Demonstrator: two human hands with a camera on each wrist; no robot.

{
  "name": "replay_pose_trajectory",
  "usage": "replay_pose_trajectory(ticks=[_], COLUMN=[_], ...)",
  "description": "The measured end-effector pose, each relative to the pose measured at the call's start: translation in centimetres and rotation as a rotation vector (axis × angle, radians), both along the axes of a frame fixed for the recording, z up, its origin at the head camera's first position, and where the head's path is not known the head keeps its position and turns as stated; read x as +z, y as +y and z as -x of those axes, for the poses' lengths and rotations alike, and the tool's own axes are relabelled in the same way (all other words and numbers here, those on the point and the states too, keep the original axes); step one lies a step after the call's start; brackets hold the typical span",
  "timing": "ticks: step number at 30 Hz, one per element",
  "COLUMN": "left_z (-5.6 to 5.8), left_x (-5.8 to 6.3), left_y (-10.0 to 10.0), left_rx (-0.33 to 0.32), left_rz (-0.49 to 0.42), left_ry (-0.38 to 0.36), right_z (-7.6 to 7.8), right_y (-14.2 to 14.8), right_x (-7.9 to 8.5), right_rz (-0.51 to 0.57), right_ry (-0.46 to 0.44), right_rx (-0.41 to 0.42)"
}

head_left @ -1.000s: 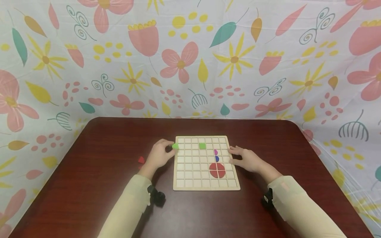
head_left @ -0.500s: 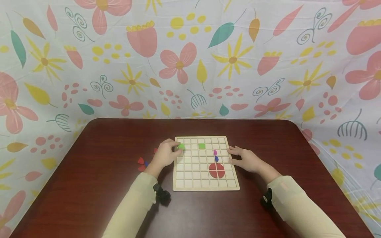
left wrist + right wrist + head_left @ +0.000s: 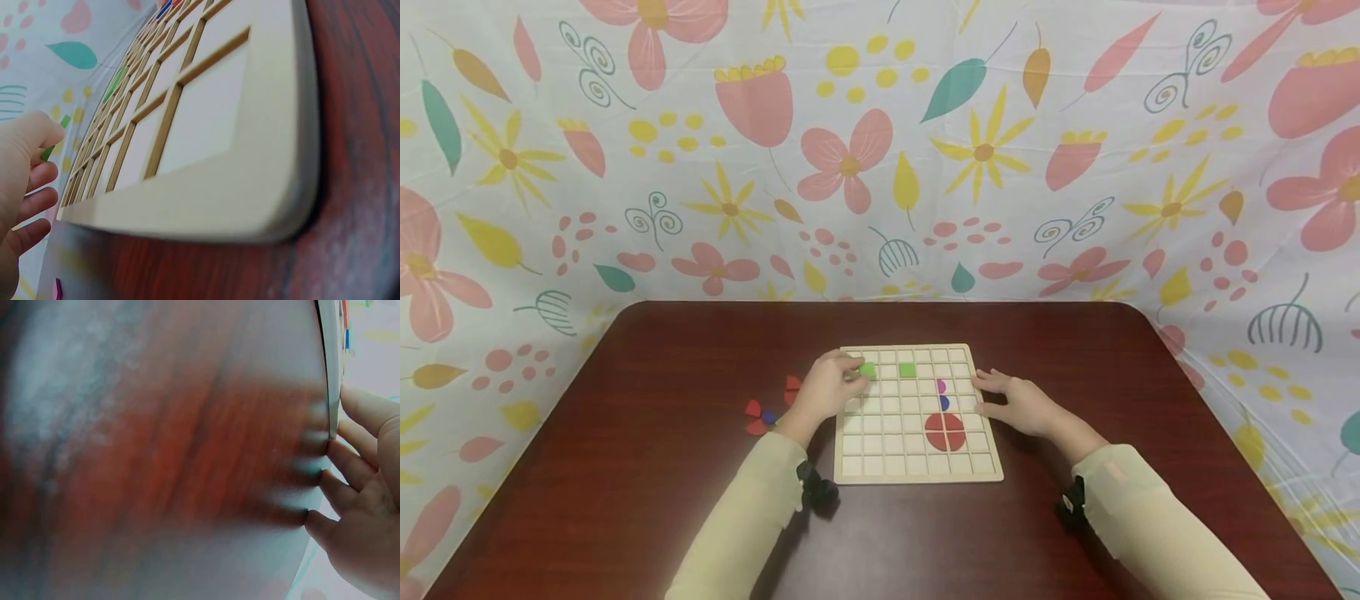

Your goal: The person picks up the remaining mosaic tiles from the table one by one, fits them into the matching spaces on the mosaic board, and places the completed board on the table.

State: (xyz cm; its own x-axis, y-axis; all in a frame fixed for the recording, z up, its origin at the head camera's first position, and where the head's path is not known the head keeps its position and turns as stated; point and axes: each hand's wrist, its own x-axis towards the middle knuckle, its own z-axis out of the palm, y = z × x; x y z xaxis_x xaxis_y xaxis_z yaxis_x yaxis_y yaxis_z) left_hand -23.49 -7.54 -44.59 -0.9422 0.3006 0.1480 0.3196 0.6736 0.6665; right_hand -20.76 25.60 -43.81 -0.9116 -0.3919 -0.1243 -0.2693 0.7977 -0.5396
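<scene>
My left hand pinches a small green tile between thumb and index finger, over the upper left squares of a wooden grid board. The other fingers are loosely bent. At the board's right edge, my right hand rests with relaxed fingers and thumb at the rim; the right wrist view shows its fingertips on the tabletop. Lying on the board are a green square, a magenta half-disc, a blue half-disc and red quarter pieces forming a disc.
Left of the board, partly behind my left arm, lie loose red pieces, a blue piece and more red pieces. The dark red-brown table ends at the back against a flowered cloth.
My left hand has moved right with the green tile, from the board's left edge to over its upper left squares. More loose pieces show behind that arm. My right hand stays put.
</scene>
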Motion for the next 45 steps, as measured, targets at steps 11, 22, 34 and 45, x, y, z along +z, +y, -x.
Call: replay_pose_trajectory(ticks=[11, 22, 34, 45], left_z=[0.3, 0.9, 1.5, 2.2], left_x=[-0.4, -0.3, -0.4, -0.5], left_y=[1.4, 2.6, 3.8, 5.0], left_rx=[-0.037, -0.064, -0.096, -0.112], left_rz=[0.054, 0.069, 0.073, 0.106], left_ry=[-0.005, 0.044, 0.084, 0.079], right_z=[-0.3, -0.2, 0.1, 0.0], right_y=[0.2, 0.0, -0.1, 0.0], right_x=[-0.4, -0.3, -0.2, -0.1], right_rz=[-0.001, 0.002, 0.000, 0.000], right_ry=[0.003, 0.003, -0.005, -0.015], right_rx=[-0.004, -0.002, -0.006, -0.013])
